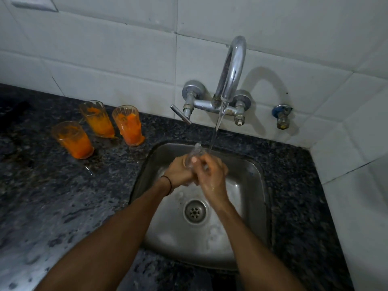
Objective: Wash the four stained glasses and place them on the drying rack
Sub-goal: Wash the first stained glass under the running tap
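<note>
Both my hands are together over the sink (pixel 258 164): my left hand (pixel 180 173) curls round the clear glass (pixel 194 156) and my right hand (pixel 212 175) wraps its side. The glass pokes out above my fingers, just left of the water stream (pixel 214 135) from the tap (pixel 231 70). Three orange-stained glasses (pixel 98 119) stand on the counter (pixel 52 196), well apart from my hands, to the left.

No writing, label, brand or number can be read anywhere in this view.
</note>
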